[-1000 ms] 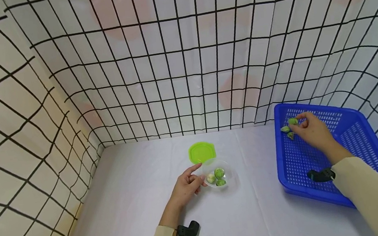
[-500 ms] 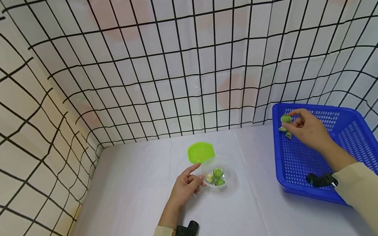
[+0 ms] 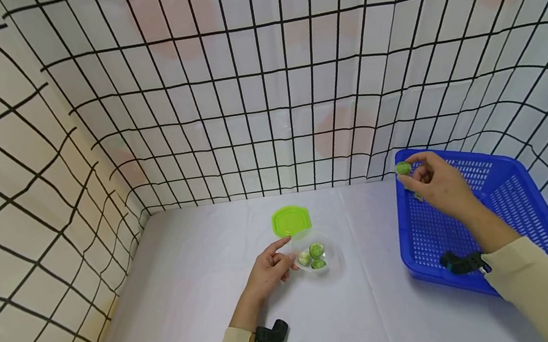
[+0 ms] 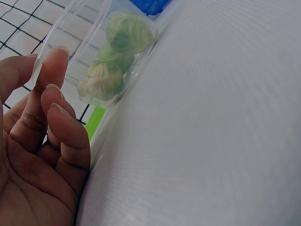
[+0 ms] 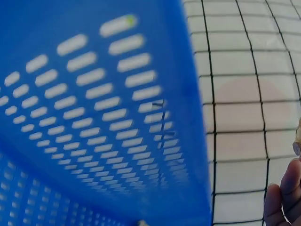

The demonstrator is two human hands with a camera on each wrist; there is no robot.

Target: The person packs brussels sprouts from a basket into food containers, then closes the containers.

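In the head view my right hand (image 3: 439, 185) pinches a Brussels sprout (image 3: 403, 168) between thumb and fingers, over the left rim of a blue plastic basket (image 3: 458, 228). Another sprout (image 3: 418, 196) lies partly hidden below that hand. Only a few fingertips (image 5: 289, 188) and a sliver of the sprout (image 5: 298, 136) show in the right wrist view. My left hand (image 3: 268, 268) holds the rim of a clear plastic bowl (image 3: 333, 255) on the table. Inside the bowl sit three sprouts (image 4: 127, 33). Curled lower fingers (image 4: 70, 127) stay off the bowl.
A bright green lid (image 3: 291, 221) lies just behind the bowl. White cloth covers the table (image 3: 205, 276). Black wire mesh (image 3: 266, 109) stands along the back and both sides, close behind the basket.
My right hand has lifted the Brussels sprout from the basket's back left corner and moved it left and up to the rim. The left hand and bowl stay in place.
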